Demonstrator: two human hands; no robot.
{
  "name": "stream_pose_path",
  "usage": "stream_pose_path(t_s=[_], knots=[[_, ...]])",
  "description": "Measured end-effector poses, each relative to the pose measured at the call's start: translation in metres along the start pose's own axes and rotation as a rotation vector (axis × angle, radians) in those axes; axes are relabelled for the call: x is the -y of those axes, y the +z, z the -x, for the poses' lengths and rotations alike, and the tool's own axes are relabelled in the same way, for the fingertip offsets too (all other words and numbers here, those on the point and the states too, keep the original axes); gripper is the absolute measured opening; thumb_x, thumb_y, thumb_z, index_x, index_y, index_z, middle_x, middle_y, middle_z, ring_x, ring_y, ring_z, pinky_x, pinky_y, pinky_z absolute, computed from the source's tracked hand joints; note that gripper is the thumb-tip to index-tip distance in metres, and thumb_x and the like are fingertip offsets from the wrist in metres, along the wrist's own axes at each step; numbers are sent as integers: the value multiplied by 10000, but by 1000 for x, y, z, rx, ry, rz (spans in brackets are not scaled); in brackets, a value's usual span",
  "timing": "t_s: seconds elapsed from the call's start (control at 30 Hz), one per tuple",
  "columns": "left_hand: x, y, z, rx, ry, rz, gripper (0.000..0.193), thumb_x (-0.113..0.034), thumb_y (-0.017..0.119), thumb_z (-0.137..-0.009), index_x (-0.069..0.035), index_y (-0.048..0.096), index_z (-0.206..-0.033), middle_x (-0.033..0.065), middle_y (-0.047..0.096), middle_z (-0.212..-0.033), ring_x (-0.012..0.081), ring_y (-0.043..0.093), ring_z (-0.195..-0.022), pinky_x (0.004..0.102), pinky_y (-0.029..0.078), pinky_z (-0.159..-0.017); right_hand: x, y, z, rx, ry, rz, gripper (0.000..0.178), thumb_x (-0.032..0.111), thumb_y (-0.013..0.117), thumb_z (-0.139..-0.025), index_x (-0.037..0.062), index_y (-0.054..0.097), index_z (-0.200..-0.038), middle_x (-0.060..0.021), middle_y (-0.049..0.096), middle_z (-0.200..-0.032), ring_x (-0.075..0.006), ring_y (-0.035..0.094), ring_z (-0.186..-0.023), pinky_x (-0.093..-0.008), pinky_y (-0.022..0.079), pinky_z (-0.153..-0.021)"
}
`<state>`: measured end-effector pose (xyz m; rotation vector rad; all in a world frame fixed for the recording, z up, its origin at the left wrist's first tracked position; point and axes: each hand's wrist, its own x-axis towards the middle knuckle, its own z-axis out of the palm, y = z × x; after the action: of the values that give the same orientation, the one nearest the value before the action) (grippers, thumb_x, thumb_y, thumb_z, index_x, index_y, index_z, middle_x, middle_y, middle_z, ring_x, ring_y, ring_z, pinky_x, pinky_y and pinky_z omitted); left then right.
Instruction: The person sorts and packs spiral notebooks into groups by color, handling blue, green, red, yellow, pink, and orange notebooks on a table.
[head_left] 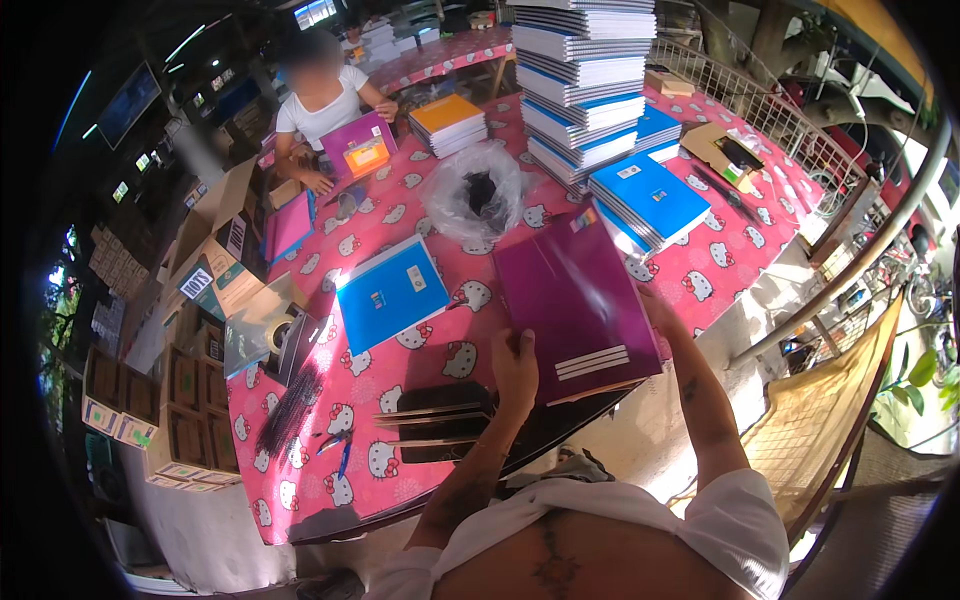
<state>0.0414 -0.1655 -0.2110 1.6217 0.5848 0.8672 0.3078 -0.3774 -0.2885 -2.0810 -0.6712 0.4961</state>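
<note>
A large glossy purple notebook (575, 290) with white label strips is tilted over the table's front edge, between my two hands. My left hand (515, 372) grips its lower left edge, thumb up on the cover. At the opposite edge my right hand (660, 312) holds on, its fingers partly hidden by the notebook. Left of it a blue spiral notebook (394, 292) lies on the pink patterned tablecloth. Close to my left forearm is a dark board with pale strips (435, 420). Behind the purple notebook lies a stack of blue notebooks (650, 198).
A tall notebook pile (583, 90) rises at the back. A clear plastic bag (475, 195) stands mid-table. Black thin rods (290, 412) and pliers (335, 440) lie front left, near cardboard boxes (225, 235). Across the table, a person (325, 110) holds another purple notebook (352, 140).
</note>
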Motion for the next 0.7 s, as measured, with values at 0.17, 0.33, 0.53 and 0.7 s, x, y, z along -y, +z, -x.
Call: stream_pose_path(t_s=[0.17, 0.33, 0.53, 0.7], knots=[[79, 38, 0, -134, -80, -722, 597, -287, 744, -844, 38, 536, -1299, 179, 643, -1117, 297, 652, -1036, 430, 520, -887, 20, -34, 0, 124, 370, -227, 881, 761, 512, -891, 24, 541, -1373, -80, 660, -1213, -192, 608, -1106, -380, 456, -971], [79, 15, -26, 351, -460, 313, 578, -235, 734, -848, 34, 520, -1314, 171, 623, -1197, 282, 637, -1088, 422, 521, -931, 73, -4, 24, 285, 293, -705, 657, 394, 784, -865, 11, 519, -1328, -93, 656, -1181, -207, 632, -1084, -357, 514, -957], [66, 8, -52, 637, -573, 556, 491, -83, 678, -827, -29, 555, -1300, 84, 651, -1183, 237, 655, -1057, 381, 540, -921, 68, 3, 74, -144, -92, -368, 653, 204, 892, -718, 25, 500, -1208, -99, 658, -1104, -215, 643, -1012, -351, 519, -914], [-21, 14, -57, 819, -726, 663, 598, -61, 759, -756, -17, 546, -1312, 103, 647, -1172, 243, 626, -1110, 351, 499, -979, 114, 4, 198, -372, -253, -659, 774, 91, 924, -637, 42, 453, -1249, -88, 615, -1179, -158, 599, -1074, -337, 499, -948]])
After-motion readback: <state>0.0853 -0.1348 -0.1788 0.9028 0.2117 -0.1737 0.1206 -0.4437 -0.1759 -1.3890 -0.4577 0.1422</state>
